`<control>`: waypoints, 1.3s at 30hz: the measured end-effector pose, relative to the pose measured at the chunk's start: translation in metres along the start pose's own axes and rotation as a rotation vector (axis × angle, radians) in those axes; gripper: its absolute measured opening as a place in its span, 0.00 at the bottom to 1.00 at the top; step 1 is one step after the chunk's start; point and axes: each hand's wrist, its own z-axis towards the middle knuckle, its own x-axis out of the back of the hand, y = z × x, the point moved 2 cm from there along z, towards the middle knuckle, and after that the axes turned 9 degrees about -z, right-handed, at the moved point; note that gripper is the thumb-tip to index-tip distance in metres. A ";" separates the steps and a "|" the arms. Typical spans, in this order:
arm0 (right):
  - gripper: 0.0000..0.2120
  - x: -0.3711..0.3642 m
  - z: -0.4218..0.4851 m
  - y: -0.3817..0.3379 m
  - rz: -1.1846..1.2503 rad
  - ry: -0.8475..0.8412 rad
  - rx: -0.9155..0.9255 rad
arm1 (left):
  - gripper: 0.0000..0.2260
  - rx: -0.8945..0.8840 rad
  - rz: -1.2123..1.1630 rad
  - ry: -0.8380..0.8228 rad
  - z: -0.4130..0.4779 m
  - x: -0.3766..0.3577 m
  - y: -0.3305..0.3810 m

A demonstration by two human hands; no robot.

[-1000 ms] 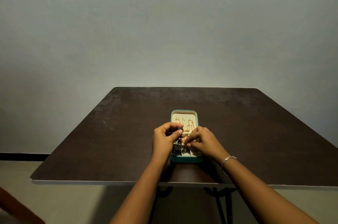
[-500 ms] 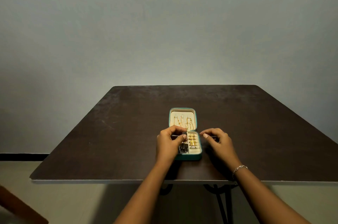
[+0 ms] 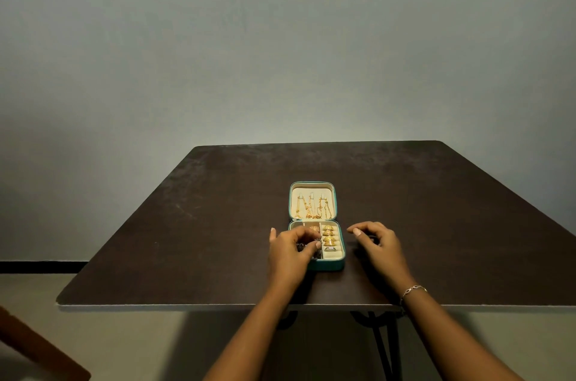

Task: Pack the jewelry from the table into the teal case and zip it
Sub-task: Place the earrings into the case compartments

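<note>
My left hand (image 3: pixel 290 251) pinches a dark piece (image 3: pixel 300 246) with its fingers inside the teal case (image 3: pixel 327 265); I'd tuck it fully below the rim, right hand (image 3: pixel 378 245) loosely curled alongside

No word, brand mark, number or sign shows for you to read here, neither on the teal case (image 3: pixel 327 265) nor on the dark table (image 3: pixel 218 225)
</note>
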 end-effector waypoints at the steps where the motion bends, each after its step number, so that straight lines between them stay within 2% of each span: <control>1: 0.07 0.000 0.000 -0.001 -0.007 -0.005 0.001 | 0.08 -0.007 0.006 -0.002 -0.001 0.000 -0.001; 5: 0.07 0.001 -0.003 -0.002 -0.038 -0.015 0.021 | 0.10 -0.045 0.093 -0.027 -0.006 -0.002 -0.001; 9: 0.08 0.001 -0.006 -0.006 -0.158 -0.023 0.089 | 0.04 -0.084 0.149 -0.005 -0.006 -0.002 -0.003; 14: 0.21 -0.007 -0.013 -0.011 -0.519 -0.014 0.256 | 0.04 -0.149 0.241 -0.006 -0.007 -0.003 -0.004; 18: 0.29 -0.011 -0.022 -0.015 -0.716 -0.036 0.409 | 0.11 -0.118 0.151 0.039 -0.008 -0.002 -0.009; 22: 0.39 -0.016 -0.028 -0.014 -0.879 -0.097 0.444 | 0.17 -0.022 0.045 0.064 -0.009 0.001 -0.018; 29: 0.37 -0.016 -0.028 -0.019 -0.991 -0.118 0.452 | 0.18 0.107 -0.036 0.083 -0.005 -0.001 -0.028; 32: 0.39 -0.015 -0.028 -0.017 -0.952 -0.122 0.410 | 0.17 0.103 -0.027 0.075 -0.005 -0.002 -0.030; 39: 0.30 -0.016 -0.026 -0.021 -0.900 -0.219 0.405 | 0.17 0.011 0.111 0.019 -0.008 -0.004 -0.027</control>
